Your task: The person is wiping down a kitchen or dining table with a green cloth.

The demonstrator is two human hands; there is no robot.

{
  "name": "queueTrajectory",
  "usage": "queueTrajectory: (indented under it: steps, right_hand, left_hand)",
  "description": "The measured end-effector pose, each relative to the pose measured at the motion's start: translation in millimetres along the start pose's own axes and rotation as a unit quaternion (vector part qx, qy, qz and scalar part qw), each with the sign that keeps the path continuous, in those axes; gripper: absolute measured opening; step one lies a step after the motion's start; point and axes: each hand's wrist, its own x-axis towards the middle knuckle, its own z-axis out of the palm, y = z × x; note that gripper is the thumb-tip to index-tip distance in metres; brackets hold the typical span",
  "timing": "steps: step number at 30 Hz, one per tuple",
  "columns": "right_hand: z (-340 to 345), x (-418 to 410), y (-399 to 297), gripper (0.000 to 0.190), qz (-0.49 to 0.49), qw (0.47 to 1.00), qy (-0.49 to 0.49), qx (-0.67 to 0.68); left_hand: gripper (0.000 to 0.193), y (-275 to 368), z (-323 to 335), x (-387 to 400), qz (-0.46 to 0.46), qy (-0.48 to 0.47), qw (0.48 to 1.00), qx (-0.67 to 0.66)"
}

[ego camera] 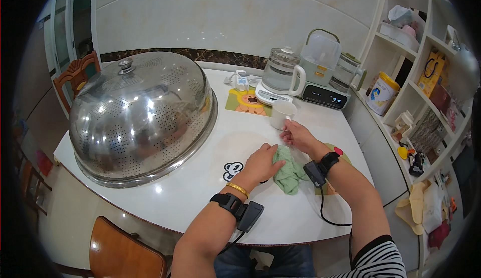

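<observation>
My left hand [264, 162] grips the upper left part of a crumpled light-green cloth [288, 176], which lies on the white tabletop. My right hand [299, 137] is just beyond it, its fingertips on the handle of a white mug [282, 114]. The mug stands upright in front of a glass electric kettle [280, 71] on its white base. Its inside is mostly out of sight. Part of a black-and-white cartoon print [232, 171] shows left of my left hand.
A large perforated metal dome cover [142, 116] takes up the table's left side. Behind the mug are a cartoon mat [246, 103] and a green appliance with a control panel [325, 96]. Shelves with a tin [382, 93] line the right. A wooden chair [126, 249] stands at the front left.
</observation>
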Motion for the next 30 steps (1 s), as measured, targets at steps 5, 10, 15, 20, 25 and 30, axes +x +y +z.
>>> queueTrajectory:
  steps: [5, 10, 15, 20, 25, 30]
  right_hand:
    - [18, 16, -2, 0.035, -0.003, 0.996, -0.063, -0.063]
    - [24, 1, -9, 0.035, 0.005, 0.999, -0.013, -0.047]
    - [7, -44, -3, 0.031, -0.097, 0.971, 0.114, -0.185]
    - [20, -133, 18, 0.039, -0.424, 0.735, -0.083, -0.523]
    - [-1, -117, 44, 0.051, -0.291, 0.691, -0.159, -0.643]
    - [-122, -46, 42, 0.051, -0.092, 0.745, 0.066, -0.657]
  left_hand:
    - [0.058, 2, 1, 0, 0.002, 0.000, 1.000, 0.002]
    - [0.055, -2, 7, 3, 0.009, -0.007, 1.000, 0.006]
    - [0.038, -31, 32, 24, -0.046, 0.223, 0.960, -0.162]
    - [0.033, -31, 8, 23, -0.202, 0.156, 0.893, -0.371]
    - [0.035, -27, 6, 12, -0.206, 0.165, 0.889, -0.374]
    - [0.032, -33, 20, 10, -0.116, 0.118, 0.959, -0.231]
